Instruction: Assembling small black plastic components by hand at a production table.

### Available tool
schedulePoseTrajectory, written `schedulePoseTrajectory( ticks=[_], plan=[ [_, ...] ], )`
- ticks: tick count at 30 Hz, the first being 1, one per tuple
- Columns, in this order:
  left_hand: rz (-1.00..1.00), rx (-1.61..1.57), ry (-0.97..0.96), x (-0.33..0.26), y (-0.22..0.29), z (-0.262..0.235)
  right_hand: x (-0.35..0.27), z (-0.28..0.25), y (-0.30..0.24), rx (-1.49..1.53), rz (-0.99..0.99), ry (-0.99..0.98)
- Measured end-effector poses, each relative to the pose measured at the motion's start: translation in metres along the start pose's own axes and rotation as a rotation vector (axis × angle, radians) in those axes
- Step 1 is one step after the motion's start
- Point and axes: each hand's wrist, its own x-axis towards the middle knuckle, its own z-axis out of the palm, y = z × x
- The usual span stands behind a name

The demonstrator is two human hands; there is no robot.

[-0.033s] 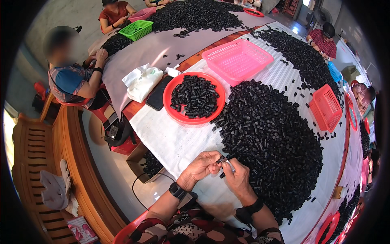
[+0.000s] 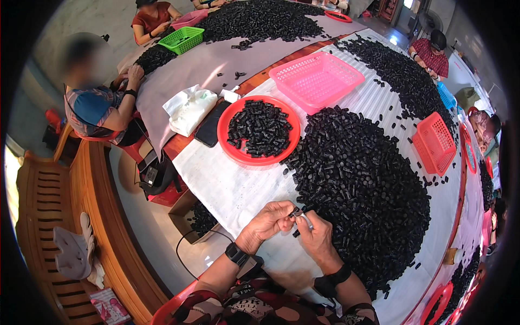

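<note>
My left hand (image 2: pixel 272 220) pinches a small black plastic piece (image 2: pixel 296 212) between thumb and fingertips, over the white table cover. Close against it, my right hand (image 2: pixel 316 234) has its thumb and fingers closed at the same piece. Something slim and pale shows by the right thumb; its kind is too small to make out. Just beyond and to the right spreads a big heap of small black plastic pieces (image 2: pixel 360 189). Farther off at the left of the heap, a round red tray (image 2: pixel 223 142) holds more such pieces.
A pink basket (image 2: pixel 319 73) stands behind the heap, a red basket (image 2: pixel 434 143) to its right. Near the red tray lie a dark phone (image 2: pixel 211 125) and a white tissue pack (image 2: pixel 189 111). Co-workers sit around the tables, one at the left (image 2: pixel 95 105). A wooden bench (image 2: pixel 97 216) is at left.
</note>
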Motion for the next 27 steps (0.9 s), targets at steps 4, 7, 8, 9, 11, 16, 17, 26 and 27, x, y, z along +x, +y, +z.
schedulePoseTrajectory(
  ticks=[4,7,8,9,11,16,17,26,27],
  plan=[
    [0.001,0.022,-0.039,-0.001,0.001,0.001,-0.001,0.002,0.004,-0.001,0.004,-0.008],
    [0.044,0.137,0.042,-0.001,0.001,0.010,-0.001,0.000,0.002,0.055,0.043,0.017],
    [0.086,0.235,0.114,-0.001,0.002,0.013,0.000,-0.001,0.001,0.067,0.062,0.026],
    [0.084,0.235,0.116,-0.003,0.004,0.018,0.000,-0.002,-0.001,0.065,0.051,0.031],
    [0.203,0.605,0.280,-0.010,0.017,0.039,0.002,-0.004,-0.002,0.057,0.044,0.018],
    [0.584,0.787,0.351,-0.003,0.094,0.074,0.002,-0.006,-0.002,0.036,0.018,0.005],
    [0.686,0.812,0.368,0.003,0.104,0.072,0.002,-0.005,-0.002,0.048,0.024,0.002],
    [0.680,1.991,0.488,0.025,0.041,0.031,-0.004,-0.006,-0.002,0.051,0.013,-0.010],
    [0.687,1.990,0.494,0.032,0.035,0.024,-0.004,-0.006,-0.002,0.038,0.011,-0.008]
  ],
)
